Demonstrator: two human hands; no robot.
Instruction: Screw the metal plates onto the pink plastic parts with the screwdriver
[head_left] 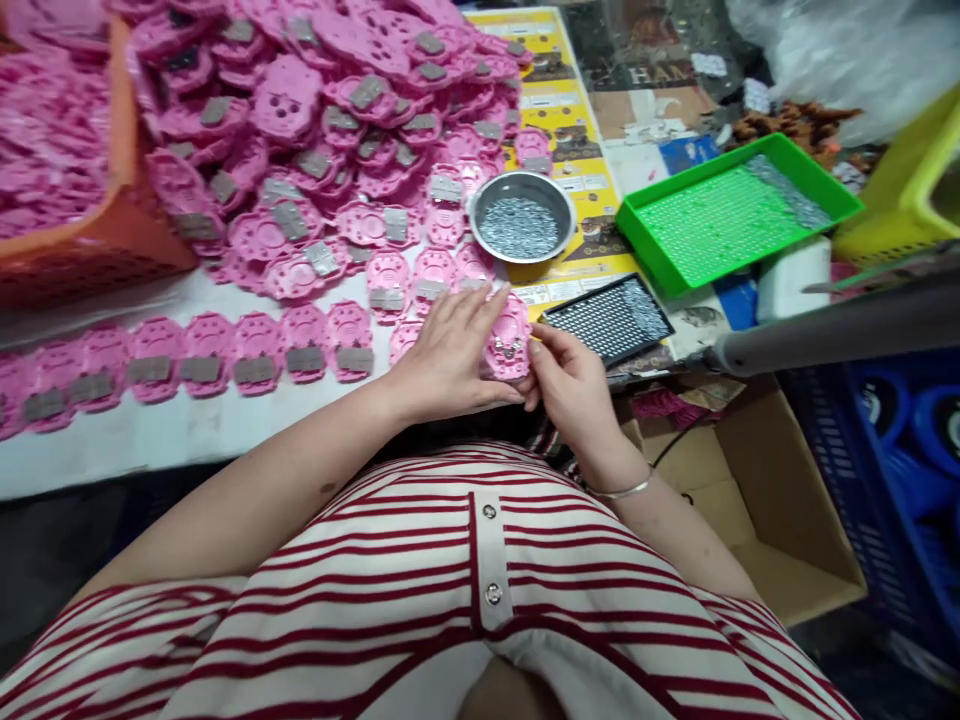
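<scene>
A pink plastic part point(510, 325) with small shiny metal pieces in its lower half lies at the table's front edge. My left hand point(450, 360) rests palm down to its left, fingers stretched across neighbouring pink parts and the thumb along its lower edge. At the right edge of this part, my right hand point(574, 380) is closed, with thumb and forefinger pinching its rim. Whether a tiny piece is also between those fingertips is hidden. Just beyond the hands stands a round metal bowl point(523, 255) of small metal pieces. A black perforated tray point(585, 322) with similar pieces lies right of it.
Pink parts with grey metal plates form a row point(255, 350) on the left and a large heap point(360, 100) behind. An orange basket point(124, 190) stands far left. On the right are a green tray point(701, 225), a grey pole point(825, 325) and a cardboard box point(787, 490).
</scene>
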